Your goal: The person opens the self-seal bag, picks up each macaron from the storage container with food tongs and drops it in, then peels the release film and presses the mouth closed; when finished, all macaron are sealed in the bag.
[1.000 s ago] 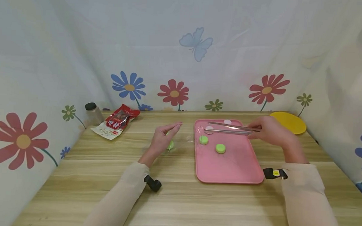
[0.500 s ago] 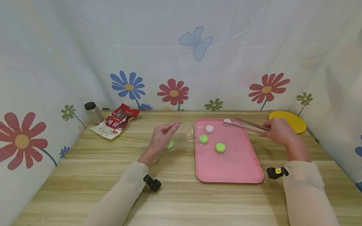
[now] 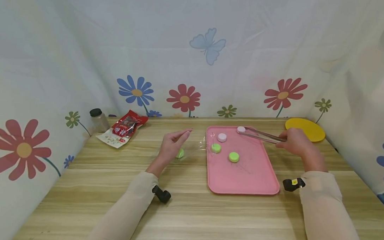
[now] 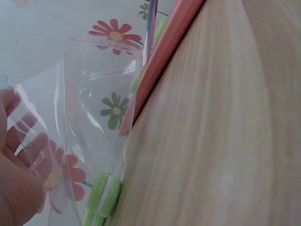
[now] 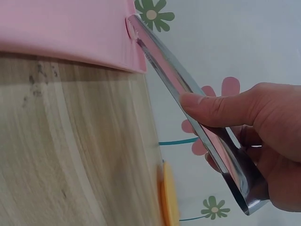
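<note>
My right hand point(image 3: 296, 142) grips a pair of metal tongs point(image 5: 218, 157), their tips on either side of a pale pink macaron point(image 3: 241, 130) at the back of the pink tray point(image 3: 243, 182). My left hand point(image 3: 171, 144) pinches the upper edge of a clear plastic bag point(image 4: 101, 136); its mouth points toward the tray's left rim. Green macarons point(image 4: 98, 193) lie in the bag's lower part, partly behind the hand in the head view. Elsewhere on the tray sit another pale pink macaron point(image 3: 221, 137) and two green ones, the nearer green macaron point(image 3: 233, 157) around the middle.
A yellow plate point(image 3: 310, 130) lies beyond my right hand at the table's back right. At the back left are a red and white snack packet point(image 3: 124, 130) and a dark-lidded jar point(image 3: 100, 121). A flowered curtain point(image 3: 168, 62) rises behind the table.
My right hand has moved right with the tongs, whose tips have shifted from above the tray's left part to the back pink macaron. The left hand has stayed nearly still.
</note>
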`<state>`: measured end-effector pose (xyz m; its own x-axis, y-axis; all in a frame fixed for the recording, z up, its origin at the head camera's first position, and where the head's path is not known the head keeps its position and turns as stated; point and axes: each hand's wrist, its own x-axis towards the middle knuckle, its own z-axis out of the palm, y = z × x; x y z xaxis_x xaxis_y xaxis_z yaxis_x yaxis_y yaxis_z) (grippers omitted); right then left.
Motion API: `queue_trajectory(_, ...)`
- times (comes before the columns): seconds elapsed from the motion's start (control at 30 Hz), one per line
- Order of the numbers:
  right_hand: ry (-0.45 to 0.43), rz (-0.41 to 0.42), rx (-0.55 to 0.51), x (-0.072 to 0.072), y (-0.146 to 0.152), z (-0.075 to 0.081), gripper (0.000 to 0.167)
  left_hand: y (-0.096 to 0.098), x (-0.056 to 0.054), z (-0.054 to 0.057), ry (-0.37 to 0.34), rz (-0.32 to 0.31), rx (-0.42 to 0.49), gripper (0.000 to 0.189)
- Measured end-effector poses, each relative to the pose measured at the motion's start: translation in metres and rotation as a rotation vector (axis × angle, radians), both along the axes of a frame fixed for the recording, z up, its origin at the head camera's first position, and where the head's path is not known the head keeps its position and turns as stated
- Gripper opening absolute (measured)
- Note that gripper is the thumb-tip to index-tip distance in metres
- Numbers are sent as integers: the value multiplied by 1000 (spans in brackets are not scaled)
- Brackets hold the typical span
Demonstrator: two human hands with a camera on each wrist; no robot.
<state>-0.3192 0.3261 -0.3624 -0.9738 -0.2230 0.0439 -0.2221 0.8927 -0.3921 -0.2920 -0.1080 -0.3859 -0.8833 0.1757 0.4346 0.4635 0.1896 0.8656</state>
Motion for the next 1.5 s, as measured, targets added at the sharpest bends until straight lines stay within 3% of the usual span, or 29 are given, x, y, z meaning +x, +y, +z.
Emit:
queue_trajectory(1.17, 23, -4, -68, -8, 7, -23, 26, -2, -3, -4, 4, 2, 5, 30)
queue_trajectory(1.33, 51, 9, -121, -1, 3, -10, 28, -2, -2, -3, 1, 9, 14, 30)
queue_trajectory(1.47, 144, 59, -150, 15, -6, 17, 31, -2, -2, -2, -15, 17, 15, 30)
queue_trajectory(1.5, 181, 84, -149, 20, -8, 25, 31, -3, -6, -6, -13, 19, 15, 31)
